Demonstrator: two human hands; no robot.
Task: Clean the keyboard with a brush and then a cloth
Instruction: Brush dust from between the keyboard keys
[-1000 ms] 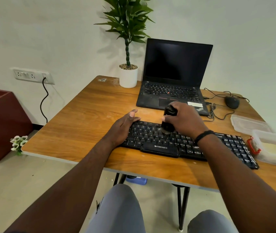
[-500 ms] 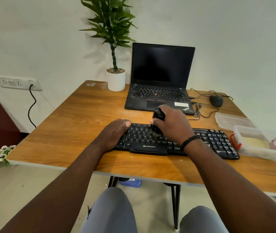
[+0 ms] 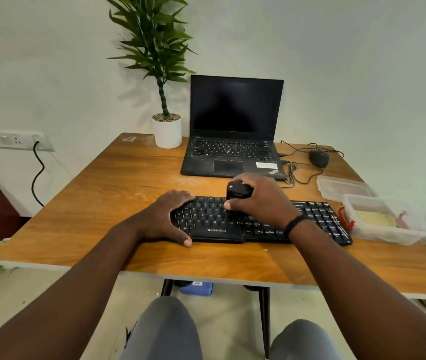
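Item 1, nearest: table (image 3: pixel 108 193), wood top, front edge toward me; my knees below it.

Item 2: keyboard (image 3: pixel 318 216), black, lying flat near the front edge, long axis running left to right across me. Its left end sits under my left hand, its right end reaches almost to the tub.

Item 3: left hand (image 3: pixel 163 219), fingers laid fairly straight over the left key rows, thumb down along the front edge. I judge it is bracing the board, not gripping it.

Item 4: right hand (image 3: pixel 263 201), fingers and thumb curled round the brush (image 3: pixel 236 190), a short black piece held upright over the middle keys. The bristle end is hidden under my fingers; it seems to touch the keys, but I cannot be sure.

Item 5, the relation that matters: the brush stands about mid-board, so unbrushed length may lie to either side along the long axis. The right end is free and on my brush hand's side; the left end is covered by my bracing hand, which would have to shift first.

Item 6: tub (image 3: pixel 388 224), clear plastic, just right of the keyboard; contents pale, possibly the cloth. Its lid (image 3: pixel 341 187) lies behind it.

Item 7, far: laptop (image 3: pixel 232 141) open, screen dark; mouse (image 3: pixel 319 158) to its right; plant (image 3: pixel 167 131) to its left.
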